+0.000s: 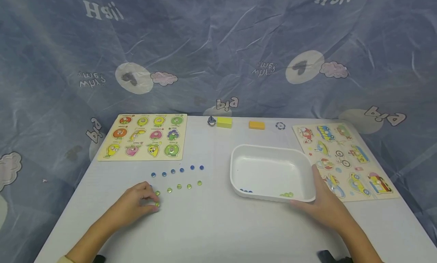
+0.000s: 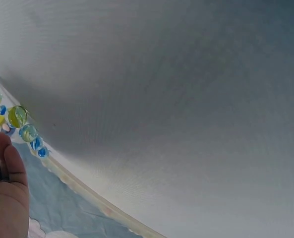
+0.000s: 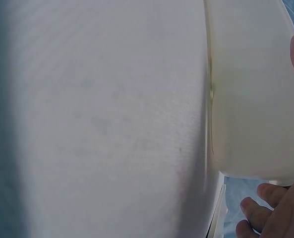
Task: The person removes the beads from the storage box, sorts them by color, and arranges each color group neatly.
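My left hand (image 1: 131, 204) is low over the table's left side, pinching a green marble (image 1: 157, 205) between thumb and fingertips. Just beyond those fingertips runs a row of several green marbles (image 1: 179, 186), and behind it a row of several blue marbles (image 1: 172, 171). In the left wrist view, the fingers (image 2: 15, 166) appear at the left edge near the marbles; the thumb is hidden. My right hand (image 1: 324, 204) grips the right end of a white plastic tray (image 1: 273, 151), thumb at the near side. A few blue and green marbles (image 1: 286, 194) lie along its near inside edge.
A fruit puzzle board (image 1: 143, 137) lies at the back left, a vehicle puzzle board (image 1: 345, 160) at the right. Along the back edge sit a yellow block (image 1: 224, 122), an orange block (image 1: 257, 125), a small dark figure (image 1: 211, 121) and a round token (image 1: 280, 125).
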Demonstrator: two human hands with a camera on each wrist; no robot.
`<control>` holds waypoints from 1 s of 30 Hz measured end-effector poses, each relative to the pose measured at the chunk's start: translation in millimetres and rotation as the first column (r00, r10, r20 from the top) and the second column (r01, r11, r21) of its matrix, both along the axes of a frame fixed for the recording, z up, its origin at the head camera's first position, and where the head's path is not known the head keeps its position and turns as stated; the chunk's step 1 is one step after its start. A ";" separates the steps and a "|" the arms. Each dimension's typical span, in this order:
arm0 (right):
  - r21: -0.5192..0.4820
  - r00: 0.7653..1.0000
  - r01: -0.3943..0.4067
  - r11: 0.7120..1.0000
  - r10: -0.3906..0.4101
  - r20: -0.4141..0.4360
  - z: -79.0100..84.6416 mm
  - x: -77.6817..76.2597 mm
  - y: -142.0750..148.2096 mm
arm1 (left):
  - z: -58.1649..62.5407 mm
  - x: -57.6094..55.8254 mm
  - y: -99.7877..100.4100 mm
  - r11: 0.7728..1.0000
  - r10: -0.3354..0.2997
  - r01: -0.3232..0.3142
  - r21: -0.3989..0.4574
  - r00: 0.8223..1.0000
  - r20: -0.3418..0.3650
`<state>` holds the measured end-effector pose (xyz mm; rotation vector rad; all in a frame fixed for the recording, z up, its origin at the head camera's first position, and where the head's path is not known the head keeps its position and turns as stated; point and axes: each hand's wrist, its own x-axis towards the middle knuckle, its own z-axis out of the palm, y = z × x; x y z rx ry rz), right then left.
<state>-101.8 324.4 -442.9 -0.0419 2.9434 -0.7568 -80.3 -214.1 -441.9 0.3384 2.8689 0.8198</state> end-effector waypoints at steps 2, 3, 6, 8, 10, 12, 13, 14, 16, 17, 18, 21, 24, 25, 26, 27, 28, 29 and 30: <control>0.004 1.000 0.001 1.000 -0.001 -0.002 -0.5 -0.2 0.5 | 0.3 0.1 0.6 1.000 -0.001 0.001 -0.003 1.000 -0.001; 0.005 1.000 0.001 1.000 -0.001 -0.002 -0.7 -0.4 0.9 | 0.4 0.0 0.9 1.000 -0.002 0.002 -0.003 1.000 -0.001; 0.007 1.000 0.002 1.000 -0.002 0.004 -1.0 -0.8 2.3 | -0.2 -0.1 1.3 1.000 -0.004 0.004 -0.009 1.000 0.000; 0.008 1.000 0.002 1.000 -0.002 0.006 -1.1 -0.8 2.7 | -0.8 -0.5 1.7 1.000 -0.001 0.001 -0.018 1.000 0.003; 0.007 1.000 0.001 1.000 -0.001 0.007 -0.7 -0.6 2.4 | -1.5 -0.8 2.3 1.000 0.005 -0.005 -0.027 1.000 0.011; 0.005 1.000 0.000 1.000 0.000 0.009 -0.1 -0.4 1.9 | -2.0 -1.3 3.1 0.999 0.012 -0.011 -0.036 1.000 0.017; 0.005 1.000 0.000 1.000 0.000 0.010 0.2 -0.3 1.5 | -2.2 -1.5 3.6 0.999 0.016 -0.015 -0.043 1.000 0.018; 0.005 1.000 0.000 1.000 0.000 0.011 0.5 -0.3 1.0 | -2.2 -1.6 4.1 0.999 0.020 -0.019 -0.047 1.000 0.021; 0.005 1.000 0.002 1.000 -0.002 0.016 1.0 -0.3 0.5 | -2.2 -1.9 5.0 0.998 0.027 -0.025 -0.053 0.999 0.025; 0.006 1.000 0.003 1.000 -0.003 0.017 1.3 -0.2 0.3 | -2.2 -2.0 5.6 0.998 0.029 -0.028 -0.058 0.999 0.026; 0.006 1.000 0.005 1.000 -0.005 0.018 1.4 -0.2 0.1 | -2.2 -2.2 6.1 0.998 0.032 -0.030 -0.063 0.999 0.027; 0.009 1.000 0.008 1.000 -0.008 0.010 0.3 -0.4 0.8 | -2.9 -2.2 6.9 0.997 0.029 -0.027 -0.068 0.999 0.030; 0.006 1.000 0.006 1.000 -0.006 0.003 -0.5 -0.4 1.4 | -3.0 -1.8 7.8 0.997 0.025 -0.023 -0.069 0.999 0.026; 0.008 1.000 0.005 1.000 -0.005 0.000 -0.7 -0.4 1.5 | -2.9 -1.5 7.9 0.997 0.025 -0.023 -0.069 0.999 0.025; 0.006 1.000 0.004 1.000 -0.004 0.002 -0.5 -0.2 1.5 | -2.8 -1.5 8.3 0.997 0.027 -0.025 -0.069 0.999 0.024; 0.005 1.000 0.003 1.000 -0.003 0.003 -0.1 0.0 1.3 | -2.7 -1.5 8.6 0.997 0.028 -0.026 -0.070 0.999 0.023; 0.005 1.000 0.002 1.000 -0.002 0.004 0.1 0.1 1.2 | -2.1 -1.3 8.9 0.997 0.030 -0.028 -0.072 0.999 0.022; 0.007 1.000 0.005 1.000 -0.005 0.005 0.4 0.5 0.7 | -2.2 -1.5 9.1 0.997 0.033 -0.031 -0.075 0.999 0.022; 0.008 1.000 0.005 1.000 -0.005 0.006 0.3 0.5 0.6 | -2.3 -1.6 9.3 0.996 0.034 -0.032 -0.078 0.999 0.024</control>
